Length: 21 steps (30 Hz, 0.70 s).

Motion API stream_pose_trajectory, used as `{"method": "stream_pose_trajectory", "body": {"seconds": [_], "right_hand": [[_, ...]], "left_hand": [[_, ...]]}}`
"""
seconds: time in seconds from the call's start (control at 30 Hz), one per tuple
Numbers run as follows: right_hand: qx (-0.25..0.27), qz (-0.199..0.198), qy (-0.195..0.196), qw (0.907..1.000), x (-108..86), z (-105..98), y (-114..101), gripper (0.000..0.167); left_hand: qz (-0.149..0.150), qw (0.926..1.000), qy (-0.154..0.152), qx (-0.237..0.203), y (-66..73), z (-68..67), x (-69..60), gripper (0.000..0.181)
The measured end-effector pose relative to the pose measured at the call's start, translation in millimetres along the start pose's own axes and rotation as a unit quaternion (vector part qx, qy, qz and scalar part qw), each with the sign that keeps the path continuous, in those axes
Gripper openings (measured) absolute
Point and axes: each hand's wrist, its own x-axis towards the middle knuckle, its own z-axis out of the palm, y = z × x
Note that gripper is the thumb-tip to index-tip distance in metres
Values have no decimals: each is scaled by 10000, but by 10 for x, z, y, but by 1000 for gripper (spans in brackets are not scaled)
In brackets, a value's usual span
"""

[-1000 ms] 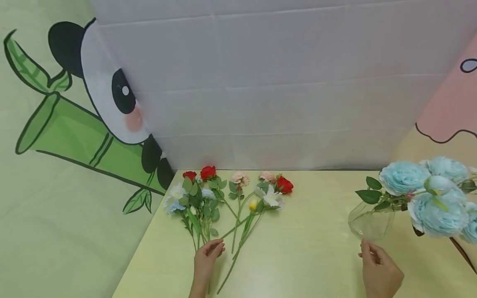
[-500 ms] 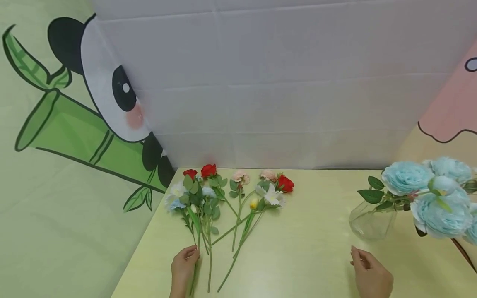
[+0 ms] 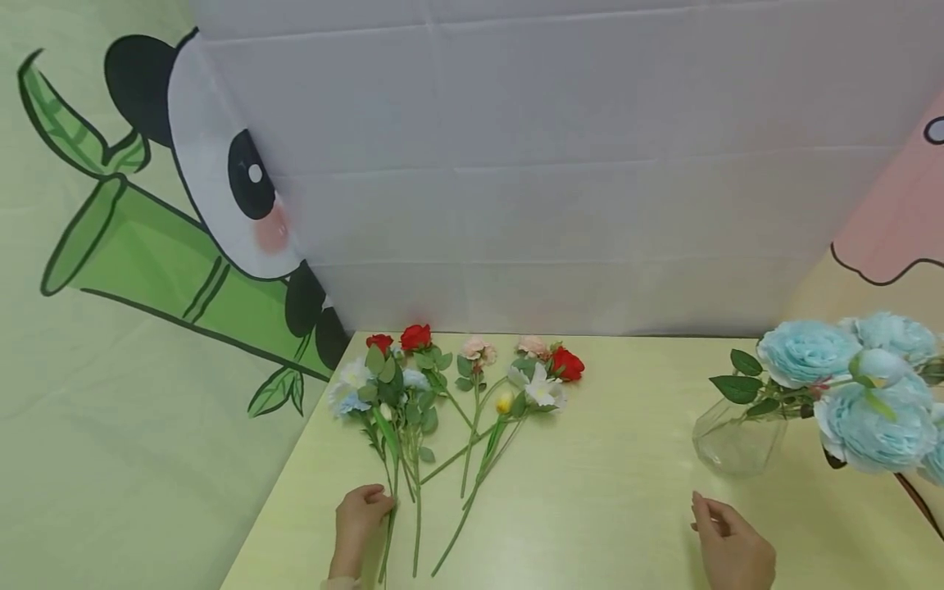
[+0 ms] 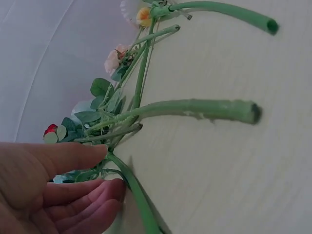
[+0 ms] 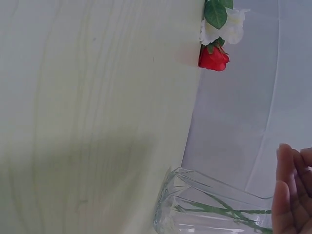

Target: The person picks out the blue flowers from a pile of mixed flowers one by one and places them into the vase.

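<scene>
My left hand [image 3: 361,512] is low on the table at the left, beside the lower stems of a group of artificial flowers. In the left wrist view, its thumb and fingertips lie at a green stem [image 4: 134,187], with a gap between thumb and fingers; whether they press it is unclear. Red roses [image 3: 416,337], a white lily [image 3: 542,388], pink carnation-like blooms [image 3: 478,351] and a yellow tulip-like bud [image 3: 504,403] lie beyond. My right hand [image 3: 733,545] holds nothing, its fingers loosely bent. Just past it is a clear glass vase [image 3: 737,447] with big light-blue blooms [image 3: 807,354].
A pale yellow tabletop [image 3: 612,483] carries everything. Behind it hangs a plain grey-white cloth [image 3: 560,188], and a panda-print cloth [image 3: 88,426] covers the left side. The blue blooms lean out past the vase's right side.
Over the past second my left hand has shifted left along the stems, to the leftmost ones. My right hand has drawn slightly left and down from the vase. The flowers stay about where they were.
</scene>
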Motion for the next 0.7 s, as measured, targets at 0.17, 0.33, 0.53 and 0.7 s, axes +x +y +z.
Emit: {"method": "stream_pose_trajectory", "body": {"seconds": [0.17,0.33,0.53,0.7], "right_hand": [[-24,169,28,9999,0,-1,54,34],[-4,318,-40,9995,-11,-3,68,36],[-33,163,-32,9999,-33,-16,79,33],[-67,229,-115,9996,-36,-20,85,35]], "left_hand": [[180,9984,-29,527,40,53,12,36],[123,9978,95,646,28,91,33,23],[89,9978,120,650,53,90,38,10],[61,9970,-135,757,38,75,64,13]]}}
